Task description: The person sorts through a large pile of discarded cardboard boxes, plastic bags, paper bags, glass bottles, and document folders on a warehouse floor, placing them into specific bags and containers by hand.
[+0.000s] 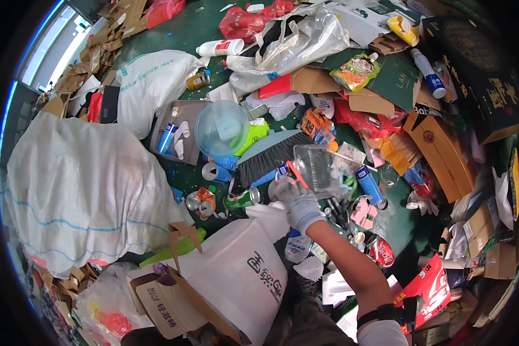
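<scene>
My right hand point(304, 210), in a white glove, reaches in from the lower right. Its fingers are closed at the lower left edge of a clear plastic container point(316, 167), which is slightly blurred and has an orange-red strip point(297, 175) along one side. Just left of the glove is the bunched top of a white bag point(230, 259) with black lettering. A grey-blue broom head point(274, 153) with dark bristles lies beyond the fingers. Below the wrist is a white and blue bottle point(298, 247). My left hand does not show.
Large white sacks point(92, 190) stand at the left. A grey dustpan point(179, 130) and a round clear tub point(221, 128) lie ahead. Several cans are scattered about, including a blue can point(369, 185) and a red can point(380, 251). Cardboard and a black box point(473, 75) crowd the right.
</scene>
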